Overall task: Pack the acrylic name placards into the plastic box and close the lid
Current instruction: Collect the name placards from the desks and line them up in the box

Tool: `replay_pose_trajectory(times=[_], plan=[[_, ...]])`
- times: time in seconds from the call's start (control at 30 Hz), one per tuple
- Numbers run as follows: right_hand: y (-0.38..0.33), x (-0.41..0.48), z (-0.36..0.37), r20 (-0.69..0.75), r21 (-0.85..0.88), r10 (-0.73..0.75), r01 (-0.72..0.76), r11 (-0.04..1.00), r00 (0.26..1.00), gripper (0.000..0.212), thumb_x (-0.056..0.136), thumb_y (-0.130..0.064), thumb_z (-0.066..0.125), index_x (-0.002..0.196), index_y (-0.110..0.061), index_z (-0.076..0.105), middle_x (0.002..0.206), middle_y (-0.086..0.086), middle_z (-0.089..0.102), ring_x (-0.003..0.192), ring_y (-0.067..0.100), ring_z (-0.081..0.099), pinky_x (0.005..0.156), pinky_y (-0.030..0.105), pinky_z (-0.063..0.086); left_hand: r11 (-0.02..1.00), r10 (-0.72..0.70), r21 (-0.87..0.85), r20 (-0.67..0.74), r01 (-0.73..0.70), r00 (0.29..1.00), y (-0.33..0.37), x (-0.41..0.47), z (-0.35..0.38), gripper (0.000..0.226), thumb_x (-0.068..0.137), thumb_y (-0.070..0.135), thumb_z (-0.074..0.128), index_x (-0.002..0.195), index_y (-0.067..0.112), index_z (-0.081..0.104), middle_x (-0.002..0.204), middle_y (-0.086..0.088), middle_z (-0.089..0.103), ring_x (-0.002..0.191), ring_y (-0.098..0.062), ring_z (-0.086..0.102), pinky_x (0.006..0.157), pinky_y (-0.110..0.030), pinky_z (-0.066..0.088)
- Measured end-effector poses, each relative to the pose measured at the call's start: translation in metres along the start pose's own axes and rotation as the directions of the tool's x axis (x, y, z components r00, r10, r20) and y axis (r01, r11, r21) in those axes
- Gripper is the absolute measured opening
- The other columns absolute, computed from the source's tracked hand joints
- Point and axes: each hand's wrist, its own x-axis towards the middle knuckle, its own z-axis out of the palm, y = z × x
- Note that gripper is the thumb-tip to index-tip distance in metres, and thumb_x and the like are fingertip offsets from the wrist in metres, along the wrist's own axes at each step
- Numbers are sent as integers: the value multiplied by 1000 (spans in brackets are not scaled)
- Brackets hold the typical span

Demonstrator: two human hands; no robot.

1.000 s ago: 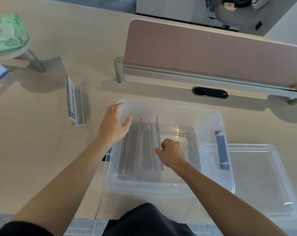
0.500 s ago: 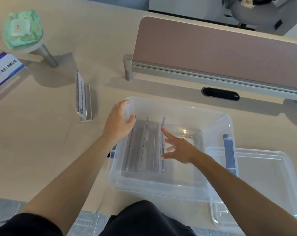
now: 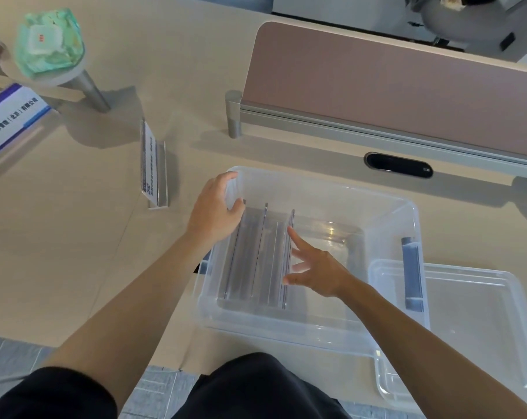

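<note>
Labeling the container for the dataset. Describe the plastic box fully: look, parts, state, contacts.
The plastic box is a clear, rounded-corner rectangular tub, open, standing upright on the desk. A grey-blue latch handle sits on its right rim. Inside, on the left, clear acrylic placards stand on edge in a row; the right half looks bare. The left hand grips its far-left corner; the right hand is inside, fingers spread against the rightmost placard. Its lid lies beside it, partly under its right edge.

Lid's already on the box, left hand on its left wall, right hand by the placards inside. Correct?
Not quite. In the head view the lid lies on the desk to the right of the open box. The rest holds: left hand on its left wall, right hand by the placards inside.
</note>
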Motion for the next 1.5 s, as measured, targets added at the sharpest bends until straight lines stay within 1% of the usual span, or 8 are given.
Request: replay_pose_trajectory(times=[0.13,0.27,0.37,0.63,0.83,1.07,1.23,1.5], plan=[[1,3,3,3,29,-10,10,1000,1000,112,59,-79,66,145,-66,-5,156,-6,39,124,17,61,108,41,42,1000,1,-5,3,-1,1000,0,0,0,52,90,23,58,139,24,42,133,-3,50,104,-25,57,90,-25,39],[-4,4,6,15,8,-2,2,1000,1000,107,76,-60,73,147,-61,-7,157,-6,38,125,17,60,110,42,41,1000,-8,-22,-5,8,1000,0,0,0,51,90,21,58,139,23,43,134,-3,50,119,-19,50,94,-24,36],[-9,5,8,17,6,-6,6,1000,1000,107,78,-57,73,148,-61,-7,157,-5,38,126,18,60,111,42,39,1000,-10,-19,-8,9,1000,0,0,0,52,90,21,58,139,23,43,135,-3,50,121,-18,49,94,-23,35],[-13,6,9,4,-16,-19,19,1000,1000,105,82,-53,72,151,-55,-7,157,-4,37,124,20,61,110,42,40,1000,-3,-9,-13,3,1000,-1,1,0,52,90,22,58,139,23,42,134,-3,51,120,-19,50,94,-23,35],[-11,8,11,-1,-9,-31,31,999,1000,105,79,-59,70,148,-59,-8,158,-6,37,123,19,62,108,44,43,1000,-3,-9,-14,3,1000,0,0,0,52,90,21,58,139,23,42,135,-3,51,121,-18,49,94,-24,37],[-12,7,11,-14,-8,-29,29,1000,999,104,82,-51,72,150,-55,-6,158,-5,36,124,20,61,108,44,43,1000,-8,-10,-7,8,1000,0,0,0,52,90,21,57,140,24,42,135,-3,50,121,-19,49,93,-25,37],[-11,7,11,-20,-16,-34,33,999,999,104,77,-59,71,146,-62,-7,157,-7,38,123,20,62,109,49,45,1000,-12,-8,-8,12,1000,0,0,1,52,89,22,57,139,25,43,128,-4,52,102,-23,56,91,-30,42],[-7,10,12,-18,3,-42,42,999,999,106,65,-76,63,144,-67,-8,157,-8,38,121,18,63,108,48,46,1000,-17,1,-12,17,1000,0,-1,1,52,89,23,58,139,25,42,130,-4,51,104,-22,55,89,-25,36]])
